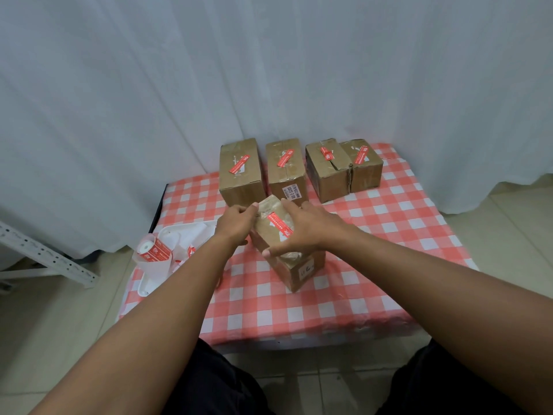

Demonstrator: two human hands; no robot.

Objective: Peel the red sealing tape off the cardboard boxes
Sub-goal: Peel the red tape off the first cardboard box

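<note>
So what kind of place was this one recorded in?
Probably a makeshift recording corner indoors, not a real packing room: a white curtain backdrop, a small table under a red-checked tablecloth, and a tiled floor.

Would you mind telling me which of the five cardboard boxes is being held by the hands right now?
The nearest box, tilted, with the left hand and right hand gripping it; the other four stand untouched in the back row.
</note>
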